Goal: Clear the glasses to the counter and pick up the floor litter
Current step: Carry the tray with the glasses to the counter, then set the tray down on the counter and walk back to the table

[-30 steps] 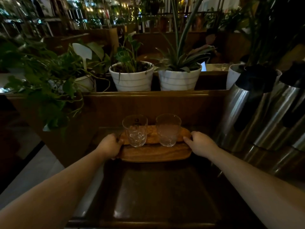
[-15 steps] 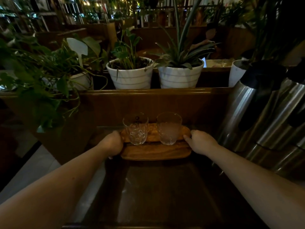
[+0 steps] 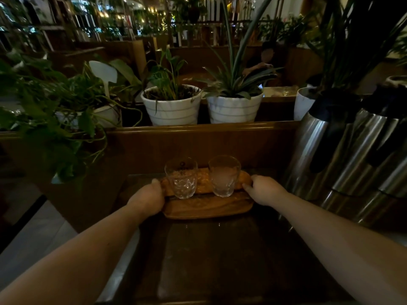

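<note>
Two clear patterned glasses stand upright side by side on an oval wooden tray [image 3: 207, 209]: the left glass [image 3: 181, 177] and the right glass [image 3: 224, 175]. The tray lies on a dark wooden counter [image 3: 211, 256], against its back panel. My left hand [image 3: 148, 198] grips the tray's left end. My right hand [image 3: 263, 189] grips its right end. No floor litter shows in the head view.
Tall steel thermos jugs [image 3: 343, 150] crowd the counter just right of my right hand. White plant pots [image 3: 171, 106] [image 3: 234, 107] sit on the ledge behind. Trailing leaves [image 3: 55, 119] hang at the left. Pale floor [image 3: 33, 234] lies below left. A seated person [image 3: 264, 62] is far behind.
Both hands stay on the tray's ends. The tray and glasses have hardly shifted on the counter; only the camera has moved slightly.
</note>
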